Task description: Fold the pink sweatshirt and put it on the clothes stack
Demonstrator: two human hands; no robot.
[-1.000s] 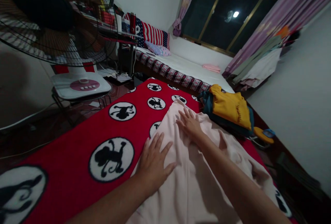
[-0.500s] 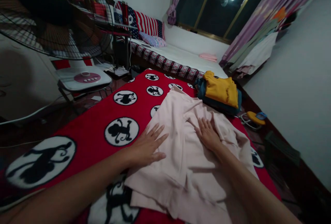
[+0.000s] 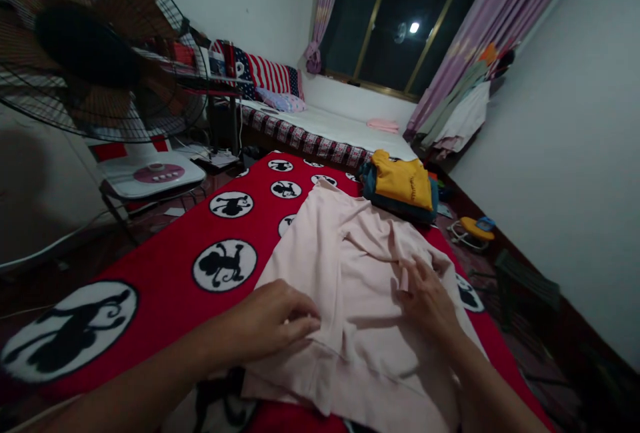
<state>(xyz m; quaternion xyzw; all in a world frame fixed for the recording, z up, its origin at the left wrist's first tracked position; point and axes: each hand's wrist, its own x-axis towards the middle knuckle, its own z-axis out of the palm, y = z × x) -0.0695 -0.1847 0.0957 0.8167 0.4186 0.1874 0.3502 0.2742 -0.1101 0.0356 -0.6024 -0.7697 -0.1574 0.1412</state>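
A pale pink long-sleeved sweatshirt lies spread and creased on the red blanket with its black-and-white monkey circles. My left hand is over the garment's left side, fingers loosely bent and thumb a little apart, with no cloth visibly gripped. Farther right, my right hand is at the wrinkled sleeve area, its fingers curved and spread; a bit of pink cloth shows between thumb and forefinger. Whether the fingertips press on the cloth I cannot tell. Beyond the sweatshirt sits a folded stack with a yellow garment on top.
A large fan stands at the left, above a white-and-red base on a chair. Behind the blanket runs a bench bed with pillows. Stools, one with a yellow seat, stand along the right wall. Clothes hang near the curtain.
Both hands were lying flat with fingers stretched; now their fingers are bent. My right hand has come nearer to me and slightly right. The view has tilted up a little.
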